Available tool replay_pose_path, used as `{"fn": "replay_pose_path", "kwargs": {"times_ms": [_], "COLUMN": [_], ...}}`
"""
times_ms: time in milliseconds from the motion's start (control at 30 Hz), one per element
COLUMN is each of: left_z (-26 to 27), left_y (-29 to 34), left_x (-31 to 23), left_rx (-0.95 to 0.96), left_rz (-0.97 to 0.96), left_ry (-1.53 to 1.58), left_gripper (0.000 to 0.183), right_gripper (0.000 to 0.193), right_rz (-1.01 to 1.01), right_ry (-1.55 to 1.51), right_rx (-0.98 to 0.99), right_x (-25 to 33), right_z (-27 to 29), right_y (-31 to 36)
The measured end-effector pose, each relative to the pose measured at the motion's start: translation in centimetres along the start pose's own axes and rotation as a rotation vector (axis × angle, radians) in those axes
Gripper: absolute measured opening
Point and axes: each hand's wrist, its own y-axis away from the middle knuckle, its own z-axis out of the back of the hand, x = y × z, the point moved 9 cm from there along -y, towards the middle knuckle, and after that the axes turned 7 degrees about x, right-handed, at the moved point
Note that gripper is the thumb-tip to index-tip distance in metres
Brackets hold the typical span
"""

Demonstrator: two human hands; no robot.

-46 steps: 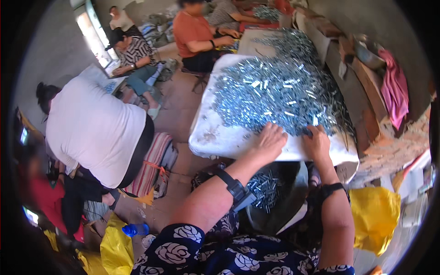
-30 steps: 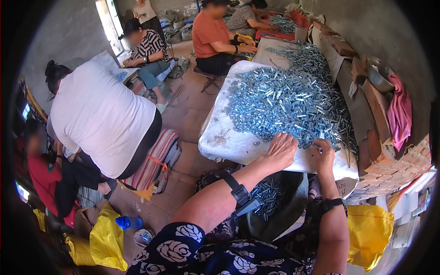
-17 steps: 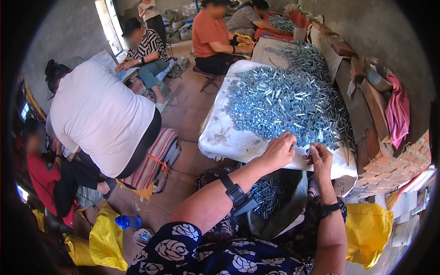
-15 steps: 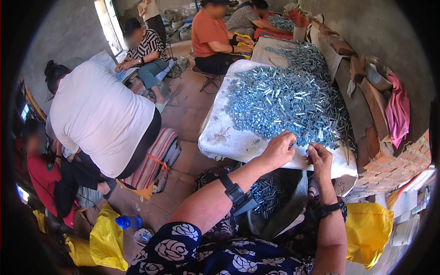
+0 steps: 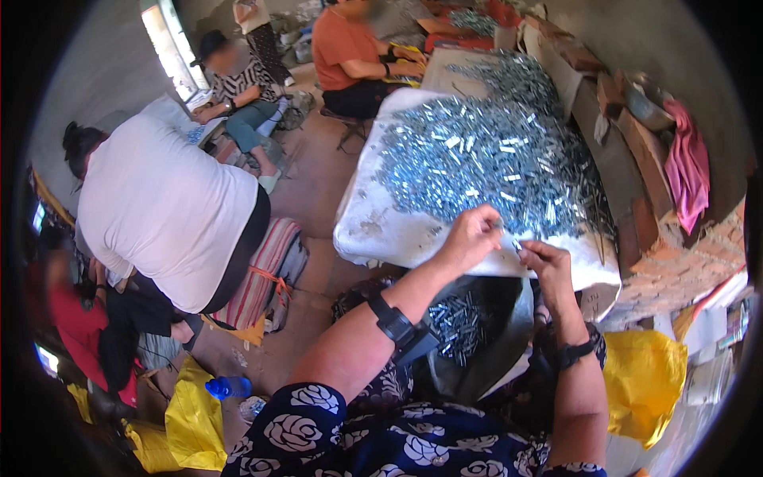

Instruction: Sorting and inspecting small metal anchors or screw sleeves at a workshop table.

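Over the near edge of a white-covered table (image 5: 362, 230) I hold both hands close together, apart from each other. My left hand (image 5: 474, 237) is closed in a pinch; what sits between its fingertips is too small to make out. Between the thumb and finger of my right hand (image 5: 548, 266) is a small shiny metal piece (image 5: 517, 246). Just beyond them spreads a big heap of small bluish-silver metal pieces (image 5: 485, 163), many shaped like short tubes. Below my hands, a dark open container (image 5: 509, 318) at my lap holds more metal pieces (image 5: 459, 327).
At left sits a person in a white shirt (image 5: 171, 207); another in orange (image 5: 343, 48) works at the table's far side. Bricks and a metal bowl (image 5: 648, 107) with a pink cloth (image 5: 687, 167) line the right. Yellow sacks (image 5: 644, 385) and a blue bottle (image 5: 228, 387) stand low.
My left hand has shifted slightly left and up. My right hand has turned, so the metal piece at its fingertips now shows. The whole view has shifted a little.
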Motion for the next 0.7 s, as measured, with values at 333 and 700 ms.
{"fn": "replay_pose_path", "kwargs": {"times_ms": [333,700], "left_z": [0.5,-0.7], "left_y": [0.4,1.1], "left_x": [-1.5,-1.7], "left_rx": [0.014,0.038], "left_rz": [0.037,0.081], "left_ry": [0.125,0.043], "left_gripper": [0.012,0.017], "right_gripper": [0.016,0.016], "right_rz": [0.058,0.053], "right_ry": [-0.139,-0.255], "right_rx": [0.075,0.058], "right_x": [1.3,1.5], "right_z": [-1.6,-1.4], "right_y": [-0.3,0.1]}}
